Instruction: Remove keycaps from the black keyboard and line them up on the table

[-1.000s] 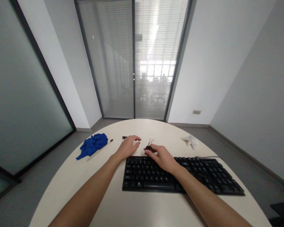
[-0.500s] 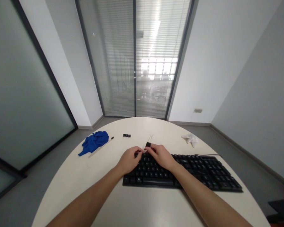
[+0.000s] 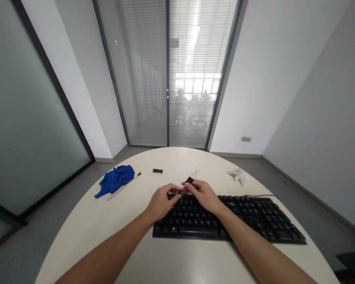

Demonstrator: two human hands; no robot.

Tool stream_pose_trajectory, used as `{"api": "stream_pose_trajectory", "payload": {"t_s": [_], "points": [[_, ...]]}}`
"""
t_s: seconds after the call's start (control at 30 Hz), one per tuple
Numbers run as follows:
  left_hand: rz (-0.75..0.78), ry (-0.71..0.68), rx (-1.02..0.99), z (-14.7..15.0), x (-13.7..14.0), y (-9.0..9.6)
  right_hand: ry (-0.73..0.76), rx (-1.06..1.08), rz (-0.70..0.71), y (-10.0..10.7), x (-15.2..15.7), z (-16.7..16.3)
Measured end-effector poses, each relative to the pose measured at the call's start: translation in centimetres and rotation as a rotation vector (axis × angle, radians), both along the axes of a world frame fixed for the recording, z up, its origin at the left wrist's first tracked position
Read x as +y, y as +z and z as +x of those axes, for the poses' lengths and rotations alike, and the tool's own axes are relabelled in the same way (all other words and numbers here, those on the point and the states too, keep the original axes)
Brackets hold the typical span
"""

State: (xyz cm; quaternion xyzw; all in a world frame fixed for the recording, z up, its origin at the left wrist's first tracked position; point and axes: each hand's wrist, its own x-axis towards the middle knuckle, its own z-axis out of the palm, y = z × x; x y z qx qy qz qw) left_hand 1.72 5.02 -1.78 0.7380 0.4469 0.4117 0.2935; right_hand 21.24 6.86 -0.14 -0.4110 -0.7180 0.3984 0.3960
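A black keyboard (image 3: pixel 201 221) lies in front of me, with both hands over its upper left part. My right hand (image 3: pixel 204 196) grips a keycap puller (image 3: pixel 189 180) by its black body; thin wire ends stick out on the far side. Close beside it, my left hand (image 3: pixel 162 201) pinches a small black keycap (image 3: pixel 181 192) between thumb and fingers. The keycap sits near the puller's near end; whether the two touch I cannot tell. Three loose keycaps (image 3: pixel 157 171) lie in a row on the table beyond my left hand.
The round-edged white table (image 3: pixel 130 244) carries a crumpled blue cloth (image 3: pixel 116 179) and a thin brush (image 3: pixel 124 187) at left. A crumpled white tissue (image 3: pixel 239 175) lies at the back right. The keyboard cable (image 3: pixel 262 195) runs along its back edge.
The puller in my right hand has tilted to the right. A keycap now shows between my left fingers, which have opened slightly around it.
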Motion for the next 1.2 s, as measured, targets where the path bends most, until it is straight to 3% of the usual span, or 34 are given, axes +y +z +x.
{"api": "stream_pose_trajectory", "payload": {"t_s": [0.3,0.5,1.2], "points": [[0.137,0.016,0.132,0.1,-0.8,0.8,0.042,0.106,-0.069,0.0,0.1,0.2],[0.227,-0.048,0.239,0.1,-1.3,1.4,0.055,0.125,-0.1,0.3,0.1,0.4],[0.292,-0.067,0.312,0.0,-1.3,1.5,0.117,0.116,-0.037,-0.2,0.4,0.4]]}}
